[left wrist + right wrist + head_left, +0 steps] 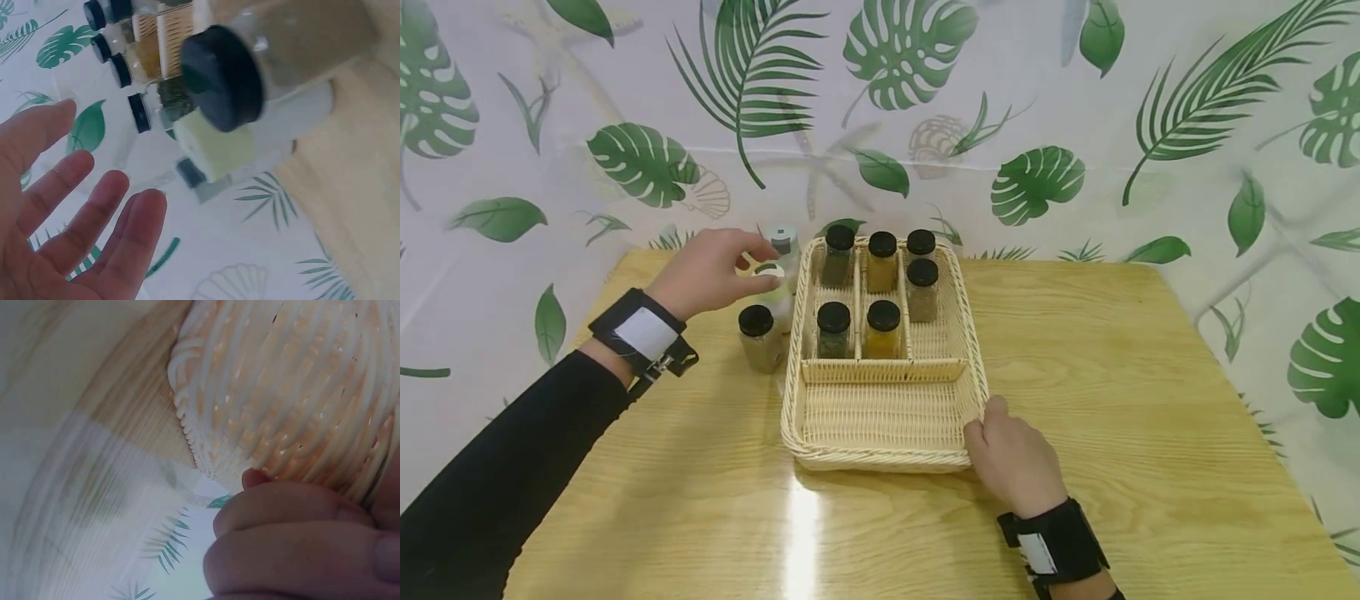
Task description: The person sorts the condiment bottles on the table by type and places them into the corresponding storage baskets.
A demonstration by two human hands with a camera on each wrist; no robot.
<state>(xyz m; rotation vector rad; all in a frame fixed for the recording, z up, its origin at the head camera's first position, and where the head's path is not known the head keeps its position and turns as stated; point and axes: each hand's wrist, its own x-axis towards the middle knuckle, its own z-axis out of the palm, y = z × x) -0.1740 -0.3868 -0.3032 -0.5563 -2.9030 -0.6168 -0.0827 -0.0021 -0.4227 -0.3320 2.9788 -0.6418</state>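
Observation:
My left hand (711,267) hovers over a white-lidded container with a pale yellow-green body (781,302), left of the wicker basket (880,458). In the left wrist view its fingers (112,194) are spread and hold nothing. A black-lidded spice jar (762,343) stands in front of that container, and another light-lidded container (782,240) is behind it. My right hand (1018,458) grips the basket's near right corner. In the right wrist view its fingers (294,512) curl against the woven wall, with the thumb mostly hidden.
Several black-lidded spice jars, among them a yellow one (882,333) and a dark green one (833,333), stand in the basket's rear compartments. A woven divider (883,372) separates these from the wide front compartment. Behind the wooden table (1075,358) hangs a leaf-patterned cloth (955,167).

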